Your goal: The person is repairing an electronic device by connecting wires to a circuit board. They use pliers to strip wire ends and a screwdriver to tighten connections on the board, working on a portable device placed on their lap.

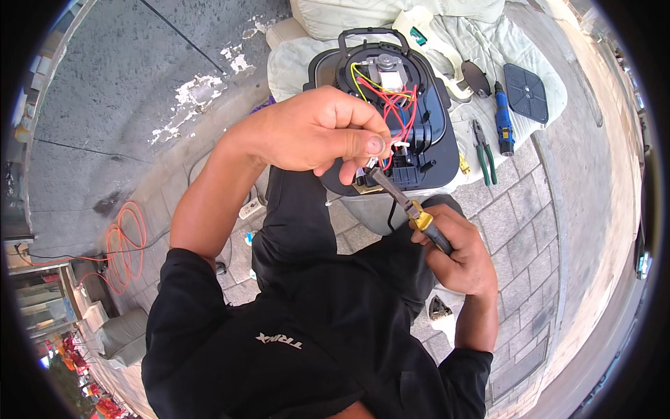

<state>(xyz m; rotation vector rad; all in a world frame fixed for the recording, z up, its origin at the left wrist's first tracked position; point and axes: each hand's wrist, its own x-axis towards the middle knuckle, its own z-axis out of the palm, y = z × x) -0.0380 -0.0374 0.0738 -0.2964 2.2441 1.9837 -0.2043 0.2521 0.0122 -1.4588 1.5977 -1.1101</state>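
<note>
My left hand [328, 133] is closed in a pinch over the near left part of an opened black appliance [447, 167]. Between its fingertips is a small whitish wire connector [373, 161], partly hidden by the fingers. Red wires [398, 105] and a yellow wire run from there across the appliance's inside to a metal part with a white block. In my right hand [460, 255] is a pair of long-nose pliers [394, 188] with yellow and black grips. Their metal tips point up and left, right beside the connector; whether they touch it I cannot tell.
A pale cloth [551, 105] lies under the appliance. To the right on it are green-handled pliers [482, 150], a blue electric screwdriver [502, 119], a black square plate [525, 93] and a cream-coloured frame [436, 45]. An orange cable [125, 244] lies coiled on the ground at left.
</note>
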